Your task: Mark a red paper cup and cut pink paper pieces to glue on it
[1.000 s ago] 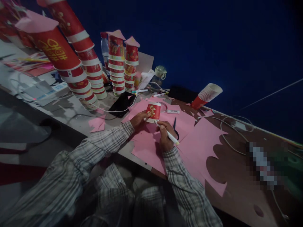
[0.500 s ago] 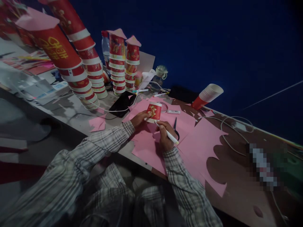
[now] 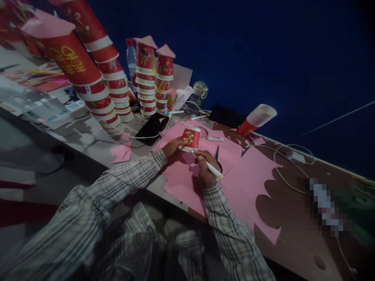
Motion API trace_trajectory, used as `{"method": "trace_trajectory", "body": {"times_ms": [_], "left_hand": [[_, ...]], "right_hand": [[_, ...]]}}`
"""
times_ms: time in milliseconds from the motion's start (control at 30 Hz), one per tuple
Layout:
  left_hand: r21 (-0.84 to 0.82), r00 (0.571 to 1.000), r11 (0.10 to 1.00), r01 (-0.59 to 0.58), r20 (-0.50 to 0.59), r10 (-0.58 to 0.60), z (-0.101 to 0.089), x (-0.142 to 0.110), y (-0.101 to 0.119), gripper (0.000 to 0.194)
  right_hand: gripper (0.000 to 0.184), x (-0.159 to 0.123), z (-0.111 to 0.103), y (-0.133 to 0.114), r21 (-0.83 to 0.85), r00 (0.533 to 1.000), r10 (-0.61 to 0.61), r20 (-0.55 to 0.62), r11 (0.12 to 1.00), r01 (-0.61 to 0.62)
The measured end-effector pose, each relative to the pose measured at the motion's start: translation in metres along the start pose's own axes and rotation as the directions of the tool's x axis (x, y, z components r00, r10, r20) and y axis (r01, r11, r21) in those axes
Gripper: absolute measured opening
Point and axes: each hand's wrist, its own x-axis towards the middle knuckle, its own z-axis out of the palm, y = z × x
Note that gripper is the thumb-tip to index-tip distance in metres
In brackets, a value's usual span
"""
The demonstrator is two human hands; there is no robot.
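Observation:
My left hand [image 3: 173, 147] is closed on the left side of a red paper cup [image 3: 191, 137] with a gold pattern and white bands at both ends. In my right hand [image 3: 207, 169] is a white marker [image 3: 215, 171], its tip at the lower white band of the cup and its yellowish end toward my wrist. Cup and hands are above pink paper [image 3: 187, 183]. Scissors [image 3: 218, 159] with dark handles lie just beyond my right hand, partly hidden by it. A white marker cap or tube [image 3: 215, 138] lies on the paper behind.
Towers of stacked red cups [image 3: 145, 78] with pink paper roofs stand at the left. A black phone [image 3: 152, 128] lies near them under a white cable. Nested paper cups [image 3: 258, 119] lean at the back right. A glass jar [image 3: 199, 95] stands at the back.
The marker and my right hand have shifted very slightly against the cup. The left hand's grip on the cup looks the same.

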Motion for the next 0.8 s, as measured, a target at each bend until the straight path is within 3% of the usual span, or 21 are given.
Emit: {"method": "trace_trajectory", "body": {"times_ms": [300,633,800], "left_hand": [[-0.001,1.000,1.000,-0.014,-0.004,0.014,-0.0010,0.0015,-0.0005,0.027],[-0.005,1.000,1.000,0.015,-0.012,-0.015,-0.0025,0.0029,0.0000,0.028],[-0.021,1.000,1.000,0.014,-0.017,-0.014,0.0025,-0.0019,0.0020,0.028]], "right_hand": [[0.023,-0.0002,-0.0008,0.0004,0.046,0.999,0.035,0.033,0.998,-0.036],[0.024,0.0029,-0.0016,-0.0054,0.138,0.983,0.169,-0.076,0.978,-0.157],[0.024,0.0023,-0.0014,-0.0058,0.127,0.995,0.097,-0.033,0.988,-0.092]]}}
